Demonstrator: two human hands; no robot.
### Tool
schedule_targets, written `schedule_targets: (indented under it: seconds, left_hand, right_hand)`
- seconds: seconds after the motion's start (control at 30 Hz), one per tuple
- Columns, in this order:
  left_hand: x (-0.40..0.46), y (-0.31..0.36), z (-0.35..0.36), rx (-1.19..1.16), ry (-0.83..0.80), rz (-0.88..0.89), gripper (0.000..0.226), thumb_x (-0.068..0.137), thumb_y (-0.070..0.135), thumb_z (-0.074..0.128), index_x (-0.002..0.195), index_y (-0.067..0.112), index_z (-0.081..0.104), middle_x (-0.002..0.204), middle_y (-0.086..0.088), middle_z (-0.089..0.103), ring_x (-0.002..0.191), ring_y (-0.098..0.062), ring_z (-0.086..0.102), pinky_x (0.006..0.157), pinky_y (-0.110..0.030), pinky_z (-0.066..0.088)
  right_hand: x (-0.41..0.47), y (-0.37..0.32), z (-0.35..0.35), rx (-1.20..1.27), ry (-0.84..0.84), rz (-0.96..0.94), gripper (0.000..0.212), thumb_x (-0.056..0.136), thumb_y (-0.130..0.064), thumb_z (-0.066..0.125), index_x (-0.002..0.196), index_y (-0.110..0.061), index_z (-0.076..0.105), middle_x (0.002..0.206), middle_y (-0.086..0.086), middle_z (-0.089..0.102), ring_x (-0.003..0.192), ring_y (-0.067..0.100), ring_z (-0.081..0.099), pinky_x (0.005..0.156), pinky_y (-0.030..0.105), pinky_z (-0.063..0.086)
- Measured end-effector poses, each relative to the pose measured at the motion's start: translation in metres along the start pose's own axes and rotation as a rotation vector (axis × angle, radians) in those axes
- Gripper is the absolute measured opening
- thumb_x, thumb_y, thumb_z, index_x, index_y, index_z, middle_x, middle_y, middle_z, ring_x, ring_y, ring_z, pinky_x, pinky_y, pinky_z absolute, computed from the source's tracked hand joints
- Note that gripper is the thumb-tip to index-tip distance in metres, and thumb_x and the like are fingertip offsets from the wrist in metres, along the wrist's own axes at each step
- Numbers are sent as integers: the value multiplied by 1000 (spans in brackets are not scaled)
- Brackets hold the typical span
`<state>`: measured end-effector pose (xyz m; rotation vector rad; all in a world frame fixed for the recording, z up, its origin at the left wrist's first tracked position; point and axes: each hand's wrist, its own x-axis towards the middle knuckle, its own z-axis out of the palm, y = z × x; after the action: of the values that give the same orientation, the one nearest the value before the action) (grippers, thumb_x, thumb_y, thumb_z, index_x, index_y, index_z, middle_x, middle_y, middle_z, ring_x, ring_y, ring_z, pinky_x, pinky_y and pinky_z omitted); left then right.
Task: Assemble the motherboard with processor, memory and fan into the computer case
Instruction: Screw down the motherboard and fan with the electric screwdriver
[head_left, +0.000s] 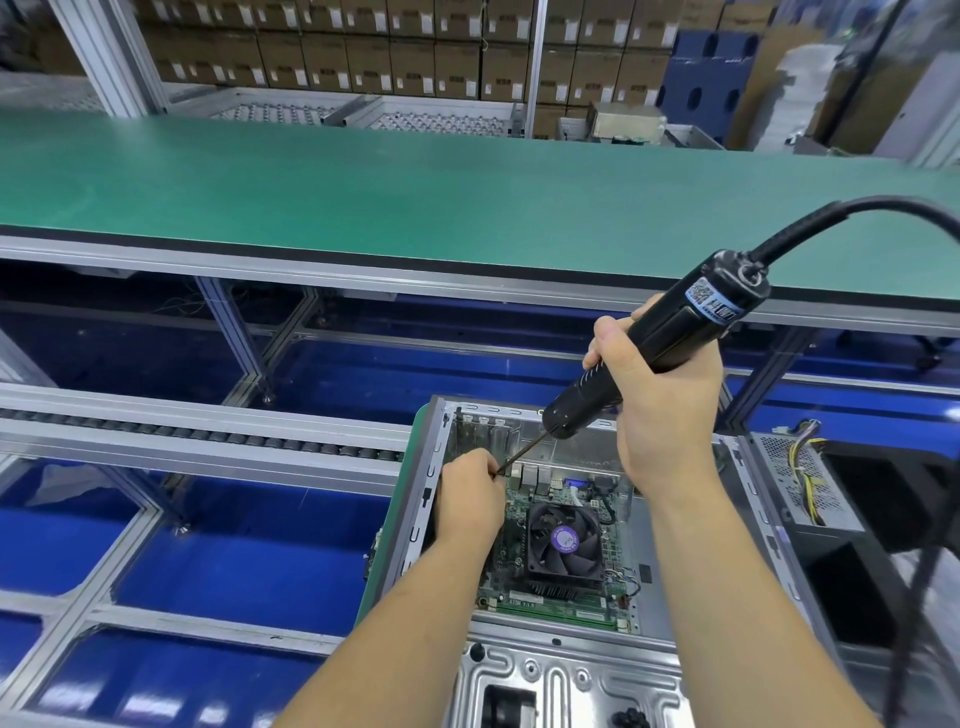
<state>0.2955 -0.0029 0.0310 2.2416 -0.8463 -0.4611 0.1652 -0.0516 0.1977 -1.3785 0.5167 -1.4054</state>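
— Green circuit board, is that the motherboard (524, 525)?
— Yes, it lies flat inside the open grey computer case (566, 670), towards the case's far end. A black fan (563, 538) with a purple round label sits on a dark finned block in the board's middle, and a memory stick (556, 617) lies along the near edge.
— And the hands?
— Fingers of the right hand (660, 410) are wrapped round a black electric screwdriver (649, 345), tilted, its cable arching off to the right. The left hand (470, 496) pinches the thin bit (522, 453) at its tip, over the board's far left corner.
— What's beside the case?
— A perforated metal power supply (800, 478) with yellow wires, just to the right.
— And around?
— The case rests at a roller conveyor (208, 431) of aluminium rails above a blue floor. Beyond it runs a long green bench (415, 202), then rows of stacked cardboard boxes (395, 57).
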Motion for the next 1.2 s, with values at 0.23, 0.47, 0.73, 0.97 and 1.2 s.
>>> schedule_targets:
  seconds: [0.23,0.47,0.73,0.97,1.2]
  left_hand:
    - [0,-1,0,-33,1,3,11,92,12,66,89,21,61,84,5,64,71,-9,61,58,-22,50]
    - [-1,-1,0,-76,-5,18,24,91,8,68,104,25,58,89,10,62,76,-4,59,55,-14,40]
    - [0,-2,0,-95,-2,10,26,90,7,68,106,25,58,89,10,61,75,-4,57,53,-14,38]
    - [-1,-2,0,-95,5,0,26,91,6,66,107,25,58,91,9,62,77,-6,59,54,-16,42]
    - [-2,-2,-1,-69,18,15,27,91,3,64,104,26,59,88,10,62,78,-9,61,62,-23,54]
  right_hand:
    - [-2,3,0,-1,1,15,15,73,-36,80,77,-40,67,75,-1,66,75,27,62,77,43,54]
    - [0,4,1,-1,10,7,15,74,-36,81,78,-39,67,75,-2,66,74,27,62,78,45,54]
    - [-2,6,1,18,5,6,16,75,-34,81,79,-40,67,75,-5,66,73,27,62,76,43,54]
    - [-2,6,2,14,-3,4,16,75,-34,81,78,-41,66,73,-5,65,72,25,62,75,41,54]
    - [-1,6,1,12,-15,-2,15,75,-34,80,77,-41,66,71,-5,65,71,24,61,76,40,53]
